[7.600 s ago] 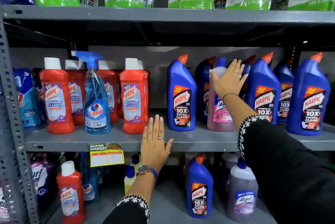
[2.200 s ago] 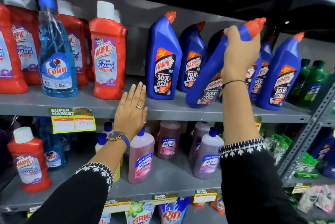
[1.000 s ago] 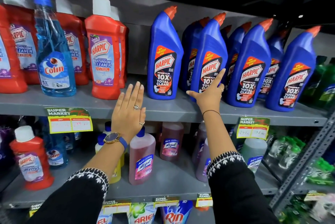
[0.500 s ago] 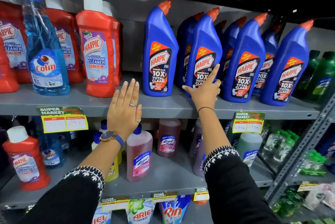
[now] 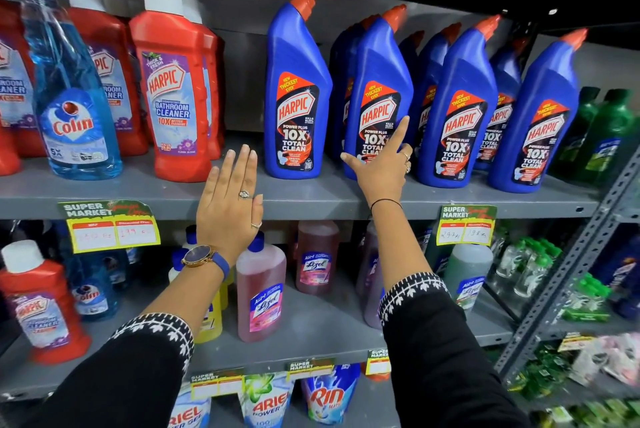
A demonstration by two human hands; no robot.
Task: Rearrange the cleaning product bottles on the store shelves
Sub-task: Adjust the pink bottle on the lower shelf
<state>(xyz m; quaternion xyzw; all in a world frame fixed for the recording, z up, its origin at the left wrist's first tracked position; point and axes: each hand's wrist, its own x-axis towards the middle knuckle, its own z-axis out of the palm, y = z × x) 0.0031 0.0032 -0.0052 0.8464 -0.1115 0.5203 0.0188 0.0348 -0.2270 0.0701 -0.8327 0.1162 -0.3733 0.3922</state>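
Observation:
Several blue Harpic toilet cleaner bottles with orange caps stand in a row on the grey middle shelf [image 5: 311,197]. My right hand [image 5: 381,164] is open, its thumb and forefinger spread against the base of the second blue Harpic bottle [image 5: 379,81], touching its label. To its left a blue Harpic bottle [image 5: 296,91] stands alone. My left hand [image 5: 230,205] rests flat and open on the shelf's front edge, holding nothing. Red Harpic bathroom cleaner bottles [image 5: 175,88] and a blue Colin spray bottle [image 5: 71,105] stand at the left.
Pink Lizol bottles [image 5: 261,292] and a red Harpic bottle [image 5: 38,306] stand on the lower shelf. Green bottles [image 5: 604,129] sit at the far right. Price tags [image 5: 109,226] hang on the shelf edge. A slotted metal upright [image 5: 568,271] rises at right. Detergent pouches [image 5: 266,400] lie below.
My right hand set a blue Harpic bottle upright into the row, let go, and now presses open against its base. The left hand has stayed flat on the shelf edge.

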